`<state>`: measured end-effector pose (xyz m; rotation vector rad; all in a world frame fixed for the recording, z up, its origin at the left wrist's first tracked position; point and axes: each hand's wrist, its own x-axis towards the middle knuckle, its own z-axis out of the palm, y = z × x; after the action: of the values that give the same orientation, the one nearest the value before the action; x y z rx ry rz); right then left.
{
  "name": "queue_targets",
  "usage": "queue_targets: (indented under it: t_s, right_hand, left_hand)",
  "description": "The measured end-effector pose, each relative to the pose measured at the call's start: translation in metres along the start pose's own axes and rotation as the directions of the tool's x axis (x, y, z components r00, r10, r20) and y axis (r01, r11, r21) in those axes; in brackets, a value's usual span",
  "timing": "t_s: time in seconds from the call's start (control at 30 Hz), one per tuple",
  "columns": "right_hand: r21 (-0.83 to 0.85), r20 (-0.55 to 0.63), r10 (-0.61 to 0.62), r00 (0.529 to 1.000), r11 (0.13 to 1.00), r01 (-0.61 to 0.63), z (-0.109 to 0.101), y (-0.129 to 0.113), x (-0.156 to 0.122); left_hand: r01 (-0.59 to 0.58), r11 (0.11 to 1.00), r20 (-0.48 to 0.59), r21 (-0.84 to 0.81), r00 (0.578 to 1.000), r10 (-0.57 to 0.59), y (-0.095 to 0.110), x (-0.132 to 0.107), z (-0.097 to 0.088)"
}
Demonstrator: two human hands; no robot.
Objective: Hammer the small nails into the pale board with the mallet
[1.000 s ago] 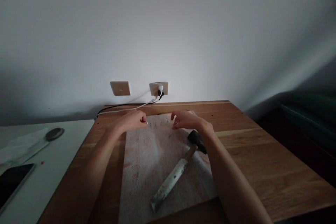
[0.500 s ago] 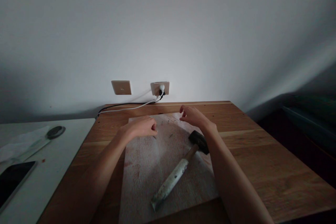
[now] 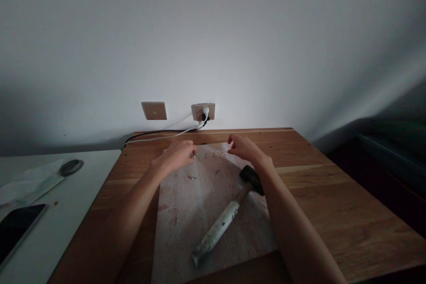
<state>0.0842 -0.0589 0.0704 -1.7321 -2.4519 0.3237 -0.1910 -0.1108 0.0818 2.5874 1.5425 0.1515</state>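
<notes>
Two of our bare arms (image 3: 296, 222) reach up from the bottom of the frame, bent slightly inward. Between them, at lower centre, our hammer (image 3: 221, 222) lies slantwise on a pale board (image 3: 176, 224), its head partly hidden by our right forearm. Farther up, two loose nails (image 3: 192, 178) lie on the board, one just below our left hand (image 3: 179, 154). That hand is angled inward, palm down, fingers curled tight to the thumb; we cannot tell whether it pinches anything. Our right hand (image 3: 244, 147) bends at the wrist over the board's far right corner, fingers curved, a narrow gap between fingertips and thumb. Between the hands, a short row of upright nails (image 3: 205, 155) stands near the board's far edge.
</notes>
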Motion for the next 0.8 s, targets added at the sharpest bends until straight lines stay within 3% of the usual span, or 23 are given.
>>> queue_targets:
  t_s: [0.6, 0.8]
  right_hand:
    - [0.057, -0.031, -0.015, 0.999, 0.998, 0.017, -0.007, -0.008, -0.002]
    - [0.189, 0.119, -0.12, 0.986, 0.977, 0.097, -0.02, -0.027, -0.011]
  left_hand:
    - [0.036, 0.996, -0.029, 0.082, 0.999, -0.034, -0.003, 0.001, 0.004]
    - [0.075, 0.992, -0.016, 0.105, 0.997, -0.074, -0.001, 0.002, 0.004]
